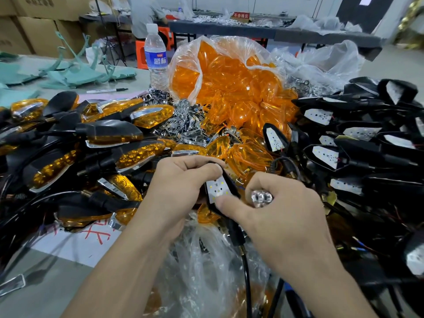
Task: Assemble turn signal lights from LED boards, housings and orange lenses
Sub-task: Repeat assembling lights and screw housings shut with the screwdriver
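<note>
- Head view: gripping the black housing (231,188) in the left hand (183,182), fingers curling over its far end.
- Pressing the right thumb onto the near corner of the LED board (215,188), which is sitting inside that housing.
- Pinching a small chrome reflector (261,198) in the curled fingers of the right hand (284,210), just right of the housing and apart from it.
- Trailing from the housing's near end toward the viewer: a black cable (246,271).
- Lying just beyond the housing: loose orange lenses (249,154).
- Heaping up farther beyond it: a chrome-parts heap (183,120) and a clear bag (188,63) bulging with more lenses.
- Piling up left of the housing: finished lights (119,131) with lenses fitted.
- Stacking up right of the housing: open housings (358,150) showing white boards.
- Standing well beyond the housing, to its left: a water bottle (156,53).
</note>
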The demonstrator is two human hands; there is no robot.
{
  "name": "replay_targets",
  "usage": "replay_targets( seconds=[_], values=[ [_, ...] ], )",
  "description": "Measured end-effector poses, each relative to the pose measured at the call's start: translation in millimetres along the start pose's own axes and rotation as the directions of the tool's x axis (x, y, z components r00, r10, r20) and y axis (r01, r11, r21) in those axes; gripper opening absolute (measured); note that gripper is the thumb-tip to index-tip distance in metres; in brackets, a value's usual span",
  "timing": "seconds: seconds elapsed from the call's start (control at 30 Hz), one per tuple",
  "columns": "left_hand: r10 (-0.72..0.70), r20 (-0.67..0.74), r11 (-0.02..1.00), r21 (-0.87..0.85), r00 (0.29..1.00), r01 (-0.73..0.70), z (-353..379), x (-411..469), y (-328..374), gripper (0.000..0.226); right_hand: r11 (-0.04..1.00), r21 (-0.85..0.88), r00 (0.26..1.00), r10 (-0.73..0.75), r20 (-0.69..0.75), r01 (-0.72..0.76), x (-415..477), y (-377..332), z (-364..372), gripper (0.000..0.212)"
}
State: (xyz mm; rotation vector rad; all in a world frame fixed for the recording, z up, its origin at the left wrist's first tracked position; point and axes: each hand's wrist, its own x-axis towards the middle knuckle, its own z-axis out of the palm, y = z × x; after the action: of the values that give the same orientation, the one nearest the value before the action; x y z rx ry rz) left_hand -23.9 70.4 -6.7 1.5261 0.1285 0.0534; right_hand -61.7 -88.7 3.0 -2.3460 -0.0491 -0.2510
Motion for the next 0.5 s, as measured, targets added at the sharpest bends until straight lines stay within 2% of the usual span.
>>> replay_targets(
  seconds=[0.1,0.3,0.5],
  values=[
    [0.009,0.007,1.0,0.01,1.0,-0.009,-0.3,-0.2,0.2,0.024,0.995,-0.101,0.998,-0.017,-0.058,0.011,-0.7,-3.2,9.3,0.045],
    [0.035,0.061,0.998,0.052,0.998,-0.038,1.2,-1.4,-0.3,0.028,0.974,-0.224,0.994,0.055,0.096,-0.033,3.9,3.7,4.2,0.056],
    [0.04,0.109,0.999,0.026,0.993,-0.043,0.9,-0.8,0.6,0.027,0.984,-0.18,0.993,0.032,0.11,-0.012,2.3,3.5,11.3,0.034]
  ],
)
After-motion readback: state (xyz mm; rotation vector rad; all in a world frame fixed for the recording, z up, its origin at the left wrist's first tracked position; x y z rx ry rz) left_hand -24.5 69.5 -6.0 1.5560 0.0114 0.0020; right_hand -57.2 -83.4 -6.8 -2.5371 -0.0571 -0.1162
